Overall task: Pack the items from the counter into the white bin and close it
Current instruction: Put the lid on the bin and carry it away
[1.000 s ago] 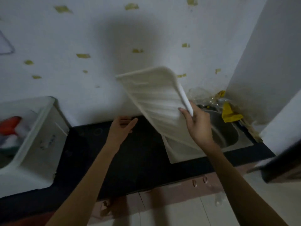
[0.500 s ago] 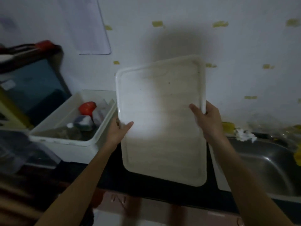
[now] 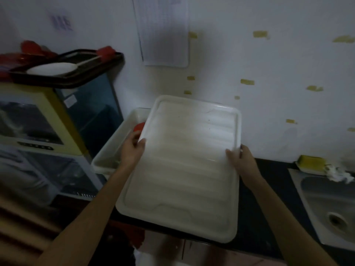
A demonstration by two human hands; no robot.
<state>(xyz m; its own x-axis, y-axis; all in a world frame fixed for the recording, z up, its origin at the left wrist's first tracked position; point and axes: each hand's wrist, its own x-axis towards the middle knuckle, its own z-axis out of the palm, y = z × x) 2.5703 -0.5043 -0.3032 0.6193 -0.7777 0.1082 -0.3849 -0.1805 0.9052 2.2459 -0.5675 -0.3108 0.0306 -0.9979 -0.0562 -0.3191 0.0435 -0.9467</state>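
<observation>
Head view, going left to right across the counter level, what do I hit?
Yellow-trimmed cabinet → white bin → left hand → white lid → right hand → yellow sponge → steel sink.

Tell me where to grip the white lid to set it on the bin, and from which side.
Grip the white lid at the middle of its two long edges, one from each side, as the left hand and right hand do now. It is broad, flat and ribbed, with a raised rim that fingers can hook; opposite holds likely keep it level over the white bin.
</observation>
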